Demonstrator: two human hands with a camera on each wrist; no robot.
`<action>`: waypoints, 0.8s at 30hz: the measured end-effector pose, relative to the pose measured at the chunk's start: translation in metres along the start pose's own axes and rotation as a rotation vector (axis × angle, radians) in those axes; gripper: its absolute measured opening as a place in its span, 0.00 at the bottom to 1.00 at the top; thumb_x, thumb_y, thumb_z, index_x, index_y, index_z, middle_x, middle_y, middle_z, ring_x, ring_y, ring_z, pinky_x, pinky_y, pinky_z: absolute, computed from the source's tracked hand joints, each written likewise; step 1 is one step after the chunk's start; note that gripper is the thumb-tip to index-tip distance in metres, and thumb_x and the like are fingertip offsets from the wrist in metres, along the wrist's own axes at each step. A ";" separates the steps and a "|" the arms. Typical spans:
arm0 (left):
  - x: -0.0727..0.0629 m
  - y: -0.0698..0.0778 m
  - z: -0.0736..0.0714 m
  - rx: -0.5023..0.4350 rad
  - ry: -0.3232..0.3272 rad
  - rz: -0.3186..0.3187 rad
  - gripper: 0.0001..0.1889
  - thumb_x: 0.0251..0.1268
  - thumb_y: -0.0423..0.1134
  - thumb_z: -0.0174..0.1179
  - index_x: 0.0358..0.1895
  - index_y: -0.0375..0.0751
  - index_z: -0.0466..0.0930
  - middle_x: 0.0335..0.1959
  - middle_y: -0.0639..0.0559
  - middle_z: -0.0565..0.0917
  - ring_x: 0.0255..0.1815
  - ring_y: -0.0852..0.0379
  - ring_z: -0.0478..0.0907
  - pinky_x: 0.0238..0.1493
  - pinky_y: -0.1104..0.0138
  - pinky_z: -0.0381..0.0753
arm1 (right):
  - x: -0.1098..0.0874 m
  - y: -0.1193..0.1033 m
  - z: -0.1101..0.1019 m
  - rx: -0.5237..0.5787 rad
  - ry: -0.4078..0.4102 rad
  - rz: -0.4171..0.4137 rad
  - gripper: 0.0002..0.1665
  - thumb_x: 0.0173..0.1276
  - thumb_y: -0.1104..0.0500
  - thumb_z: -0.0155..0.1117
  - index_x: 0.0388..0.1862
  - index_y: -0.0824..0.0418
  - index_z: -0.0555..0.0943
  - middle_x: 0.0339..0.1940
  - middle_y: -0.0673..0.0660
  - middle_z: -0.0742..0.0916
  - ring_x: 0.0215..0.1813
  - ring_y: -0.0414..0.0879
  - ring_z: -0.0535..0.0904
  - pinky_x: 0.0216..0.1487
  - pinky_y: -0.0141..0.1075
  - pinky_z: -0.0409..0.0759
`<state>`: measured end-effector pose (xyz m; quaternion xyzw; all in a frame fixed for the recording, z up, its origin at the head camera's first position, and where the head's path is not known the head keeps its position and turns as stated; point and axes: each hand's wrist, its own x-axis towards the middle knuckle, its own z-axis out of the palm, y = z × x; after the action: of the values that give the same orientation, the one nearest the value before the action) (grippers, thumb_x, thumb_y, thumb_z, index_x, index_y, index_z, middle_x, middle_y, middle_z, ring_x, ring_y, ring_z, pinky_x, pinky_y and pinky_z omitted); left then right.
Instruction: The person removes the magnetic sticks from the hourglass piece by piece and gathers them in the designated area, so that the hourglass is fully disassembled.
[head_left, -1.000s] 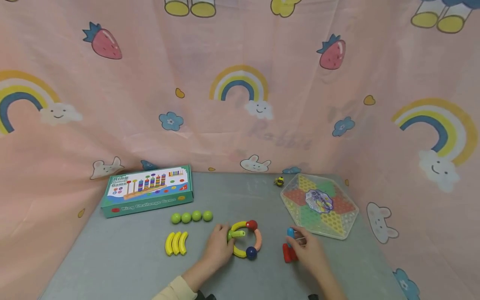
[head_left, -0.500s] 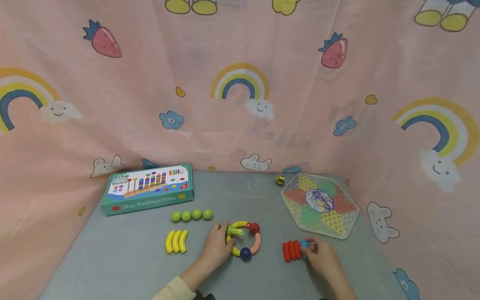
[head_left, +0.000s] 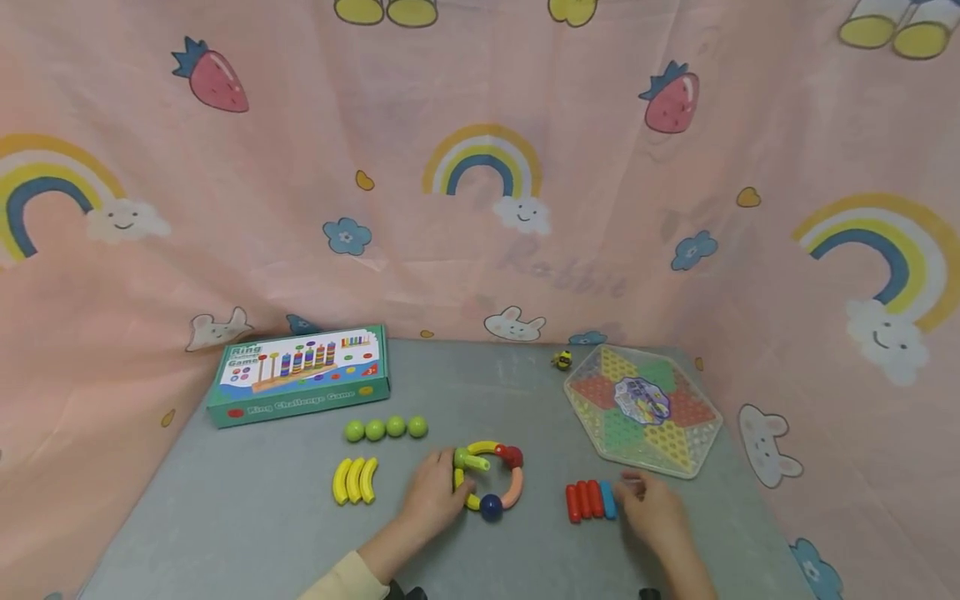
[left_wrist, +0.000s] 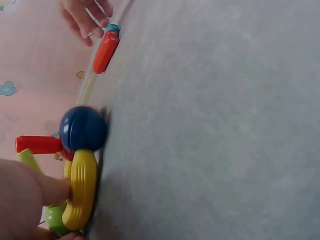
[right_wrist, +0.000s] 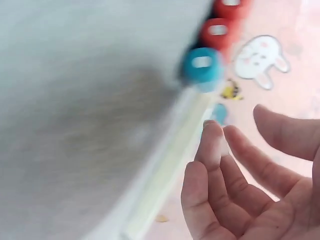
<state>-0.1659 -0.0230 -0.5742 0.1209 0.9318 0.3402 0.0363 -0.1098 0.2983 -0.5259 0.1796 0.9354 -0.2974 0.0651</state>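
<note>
My left hand (head_left: 435, 493) grips the left side of a ring built from magnetic toy pieces. In it are yellow curved rods (left_wrist: 82, 185), a salmon curved rod (head_left: 515, 487), a dark blue ball (head_left: 491, 507), a red ball (head_left: 513, 457) and a green ball with a light green stick (head_left: 477, 464). The thumb presses on a yellow rod in the left wrist view. Just right of a blue rod (head_left: 608, 500), my right hand (head_left: 657, 512) holds nothing, its fingers loosely bent and apart. Several red rods (head_left: 583, 502) lie side by side against the blue one.
Several green balls (head_left: 396, 427) and three yellow curved rods (head_left: 355, 481) lie in rows left of the ring. Behind stand a green Ring Challenge Game box (head_left: 300, 405) and a small bee figure (head_left: 562, 360). A hexagonal Chinese checkers board (head_left: 626, 458) lies at right.
My right hand has set the blue rod down at the right end of the red rods, let go and moved slightly right. My left hand keeps its grip on the ring.
</note>
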 end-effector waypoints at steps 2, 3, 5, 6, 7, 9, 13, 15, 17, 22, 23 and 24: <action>0.002 0.000 0.002 0.003 0.009 0.044 0.34 0.67 0.43 0.66 0.70 0.28 0.67 0.56 0.35 0.79 0.58 0.40 0.78 0.59 0.47 0.77 | -0.004 -0.008 -0.004 -0.014 0.030 -0.007 0.20 0.72 0.58 0.62 0.57 0.69 0.81 0.41 0.61 0.88 0.42 0.53 0.84 0.41 0.49 0.81; 0.002 0.000 0.003 -0.001 0.013 0.059 0.34 0.68 0.42 0.65 0.72 0.28 0.65 0.58 0.35 0.79 0.59 0.39 0.77 0.60 0.47 0.77 | -0.006 -0.013 -0.006 -0.016 0.042 -0.015 0.20 0.71 0.58 0.63 0.56 0.68 0.81 0.40 0.60 0.88 0.40 0.52 0.84 0.40 0.47 0.81; 0.002 0.000 0.004 -0.005 0.014 0.067 0.34 0.72 0.43 0.62 0.74 0.29 0.63 0.60 0.35 0.78 0.62 0.39 0.76 0.62 0.47 0.76 | -0.008 -0.022 -0.006 -0.016 0.046 -0.029 0.19 0.69 0.60 0.65 0.56 0.67 0.82 0.38 0.57 0.88 0.39 0.49 0.83 0.38 0.45 0.81; 0.001 0.000 0.004 -0.014 0.009 0.059 0.34 0.73 0.44 0.61 0.75 0.30 0.62 0.61 0.35 0.77 0.62 0.39 0.76 0.62 0.47 0.76 | -0.009 -0.027 -0.005 -0.015 0.051 -0.041 0.18 0.69 0.60 0.66 0.55 0.66 0.83 0.38 0.56 0.88 0.39 0.48 0.83 0.37 0.44 0.80; 0.001 0.000 0.004 -0.026 0.006 0.054 0.35 0.73 0.45 0.60 0.75 0.30 0.61 0.62 0.35 0.77 0.63 0.39 0.75 0.63 0.46 0.75 | -0.010 -0.032 -0.003 -0.007 0.046 -0.049 0.18 0.68 0.61 0.66 0.55 0.66 0.83 0.38 0.56 0.88 0.39 0.48 0.83 0.36 0.43 0.80; -0.001 0.000 0.004 -0.061 -0.021 0.028 0.36 0.73 0.49 0.60 0.76 0.32 0.60 0.65 0.34 0.74 0.66 0.38 0.73 0.65 0.45 0.73 | -0.011 -0.041 0.001 0.011 0.039 -0.068 0.17 0.68 0.63 0.66 0.56 0.65 0.83 0.39 0.55 0.88 0.40 0.47 0.83 0.37 0.43 0.81; -0.005 0.001 0.000 -0.068 -0.110 0.000 0.48 0.64 0.60 0.64 0.77 0.32 0.57 0.71 0.32 0.68 0.71 0.34 0.66 0.68 0.41 0.68 | -0.012 -0.061 0.013 0.034 0.022 -0.134 0.17 0.68 0.67 0.64 0.55 0.63 0.84 0.41 0.54 0.88 0.43 0.48 0.83 0.43 0.46 0.82; -0.006 0.003 -0.001 -0.043 -0.154 -0.002 0.55 0.58 0.66 0.67 0.78 0.32 0.55 0.72 0.32 0.65 0.72 0.34 0.63 0.70 0.40 0.66 | -0.011 -0.071 0.019 0.034 0.017 -0.174 0.17 0.68 0.69 0.63 0.55 0.62 0.84 0.41 0.54 0.88 0.44 0.48 0.84 0.46 0.48 0.83; -0.006 0.005 -0.002 -0.020 -0.182 -0.002 0.59 0.53 0.69 0.68 0.78 0.32 0.54 0.73 0.32 0.63 0.73 0.33 0.61 0.71 0.40 0.64 | -0.009 -0.080 0.026 0.044 0.010 -0.193 0.18 0.68 0.70 0.63 0.55 0.61 0.84 0.42 0.53 0.88 0.45 0.48 0.84 0.48 0.49 0.83; -0.004 0.008 -0.005 -0.048 -0.200 0.005 0.59 0.52 0.65 0.72 0.78 0.32 0.53 0.74 0.31 0.62 0.74 0.33 0.60 0.72 0.38 0.62 | -0.004 -0.095 0.044 0.067 0.004 -0.221 0.22 0.63 0.71 0.67 0.56 0.58 0.84 0.45 0.53 0.88 0.45 0.46 0.84 0.47 0.47 0.83; -0.004 0.008 -0.005 -0.059 -0.203 0.012 0.59 0.52 0.63 0.73 0.78 0.32 0.53 0.75 0.32 0.62 0.75 0.33 0.59 0.72 0.38 0.61 | -0.004 -0.098 0.047 0.054 0.005 -0.233 0.23 0.62 0.72 0.68 0.56 0.57 0.83 0.46 0.53 0.88 0.45 0.46 0.83 0.47 0.47 0.84; -0.004 0.007 -0.006 -0.069 -0.208 0.020 0.59 0.52 0.62 0.73 0.79 0.32 0.53 0.75 0.32 0.61 0.75 0.33 0.59 0.72 0.38 0.61 | -0.003 -0.100 0.050 0.041 0.004 -0.247 0.24 0.61 0.71 0.69 0.56 0.57 0.83 0.46 0.53 0.88 0.46 0.46 0.83 0.47 0.47 0.84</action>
<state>-0.1613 -0.0224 -0.5653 0.1636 0.9095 0.3580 0.1335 -0.1436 0.1919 -0.5127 0.0649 0.9442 -0.3220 0.0227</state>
